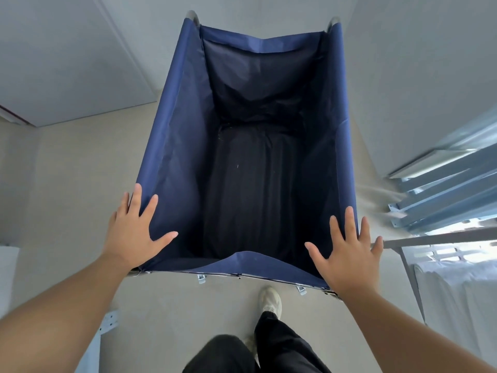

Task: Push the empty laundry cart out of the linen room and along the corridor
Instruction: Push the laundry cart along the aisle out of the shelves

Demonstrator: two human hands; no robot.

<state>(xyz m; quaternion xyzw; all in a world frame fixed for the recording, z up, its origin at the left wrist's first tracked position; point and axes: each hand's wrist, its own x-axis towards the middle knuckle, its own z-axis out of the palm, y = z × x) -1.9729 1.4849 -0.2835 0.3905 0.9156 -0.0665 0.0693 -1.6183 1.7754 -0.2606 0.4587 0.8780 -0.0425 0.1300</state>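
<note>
1. Both hands, left hand (133, 229) and right hand (347, 251), press flat with fingers spread on the laundry cart (174, 146) near corners.
2. Cart stands just ahead, empty.
3. Flat palms could slip; cart may veer into the metal rack (441, 189).

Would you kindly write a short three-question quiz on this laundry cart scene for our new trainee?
1. True or false: the laundry cart holds folded towels.
2. The left hand and right hand are: A) curled round a pole; B) spread flat, fingers straight, on the cart's near corners; C) hanging clear of the cart.
3. Fill in: the metal shelving stands on the cart's ____ side.

Key: 1 false, the cart is empty; 2 B; 3 right.
</note>
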